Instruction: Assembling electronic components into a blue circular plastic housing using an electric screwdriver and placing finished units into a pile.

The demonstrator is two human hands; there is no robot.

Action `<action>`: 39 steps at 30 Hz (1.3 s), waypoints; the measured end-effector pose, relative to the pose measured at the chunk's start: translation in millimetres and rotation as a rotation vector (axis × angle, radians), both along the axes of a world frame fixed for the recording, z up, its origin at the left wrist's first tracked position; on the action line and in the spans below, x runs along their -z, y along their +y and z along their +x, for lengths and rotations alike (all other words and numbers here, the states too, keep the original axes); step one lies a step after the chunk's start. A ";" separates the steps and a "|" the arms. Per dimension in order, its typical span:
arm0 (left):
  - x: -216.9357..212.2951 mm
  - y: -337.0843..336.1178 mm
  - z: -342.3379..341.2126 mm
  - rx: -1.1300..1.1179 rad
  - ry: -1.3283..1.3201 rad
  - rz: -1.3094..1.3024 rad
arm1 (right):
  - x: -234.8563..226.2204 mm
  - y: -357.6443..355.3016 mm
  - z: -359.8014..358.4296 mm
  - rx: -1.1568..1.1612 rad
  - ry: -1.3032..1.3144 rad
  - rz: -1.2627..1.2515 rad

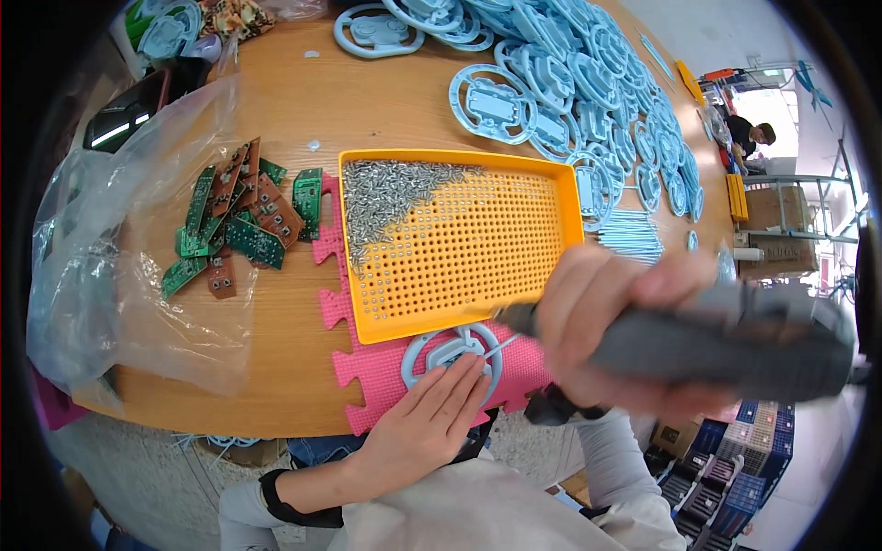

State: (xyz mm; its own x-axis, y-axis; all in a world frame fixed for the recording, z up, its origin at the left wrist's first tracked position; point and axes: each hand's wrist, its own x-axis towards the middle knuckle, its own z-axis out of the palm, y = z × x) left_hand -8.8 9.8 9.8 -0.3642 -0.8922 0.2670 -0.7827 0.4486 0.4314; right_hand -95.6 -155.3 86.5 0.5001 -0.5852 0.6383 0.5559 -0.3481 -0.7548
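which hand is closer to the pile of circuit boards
Left. The left hand rests on a blue ring part, below and right of the circuit boards; the right hand, gripping the grey screwdriver, is farther right.

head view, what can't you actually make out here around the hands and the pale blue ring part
- Head view: tip of the grey electric screwdriver is motion-blurred, so contact with the ring part is unclear.
- Left hand covers the ring part's lower half.
- Right hand is blurred.
- Screws in the orange tray are too small to tell the type.

A wooden bench (367, 101) fills the frame. On it lie a pink foam mat (367, 367) at lower centre, green circuit boards (241, 225) at left on a clear plastic bag (119, 275), and pale blue plastic frames (570, 73) heaped at upper right.
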 end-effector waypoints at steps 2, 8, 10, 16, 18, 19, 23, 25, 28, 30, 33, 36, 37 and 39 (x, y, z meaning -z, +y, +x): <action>-0.3 -1.0 -2.2 0.025 0.047 0.000 | 3.0 14.9 0.3 -0.053 0.042 -0.064; 1.4 0.0 -2.4 0.019 0.109 -0.013 | 21.2 24.4 0.9 -0.091 0.118 -0.095; 1.9 1.2 -1.3 0.031 0.103 0.006 | 28.0 24.1 1.2 -0.077 0.108 -0.078; 2.4 1.7 -2.8 0.028 0.103 -0.004 | 32.4 25.7 4.6 -0.074 0.071 -0.074; 3.1 2.8 -3.4 0.013 0.100 -0.008 | 31.5 24.0 8.8 -0.085 0.098 -0.145; 2.6 3.4 -2.4 0.010 0.102 -0.007 | 31.5 23.5 10.9 -0.096 0.125 -0.218; 1.1 4.2 -2.7 -0.002 0.116 -0.006 | 29.5 24.0 11.3 -0.104 0.203 -0.330; 2.7 4.2 -3.7 -0.009 0.136 0.003 | 28.0 22.2 10.7 -0.144 0.228 -0.289; 3.9 4.0 -3.4 -0.002 0.106 -0.016 | 36.8 25.5 11.0 -0.089 0.160 -0.237; 4.3 4.5 -2.5 0.024 0.089 0.001 | 35.7 30.1 9.9 -0.106 0.162 -0.139; 3.5 4.5 -2.4 0.015 0.117 -0.005 | 38.4 38.5 10.9 -0.077 0.116 -0.016; 4.6 4.3 -4.7 0.009 0.127 -0.003 | 44.3 40.0 9.6 -0.029 0.044 0.035; 4.1 3.9 -4.1 0.010 0.125 -0.004 | 45.3 39.9 9.1 -0.026 0.021 0.062; 2.5 3.4 -2.3 0.025 0.109 -0.001 | 39.0 27.9 11.9 -0.083 0.083 -0.093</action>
State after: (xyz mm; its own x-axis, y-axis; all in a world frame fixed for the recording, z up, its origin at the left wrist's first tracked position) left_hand -11.1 13.2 7.3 -0.3548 -0.8830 0.3074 -0.7199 0.4677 0.5128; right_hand -83.7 -127.5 47.5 0.5977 -0.4800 0.6421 0.5224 -0.3743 -0.7661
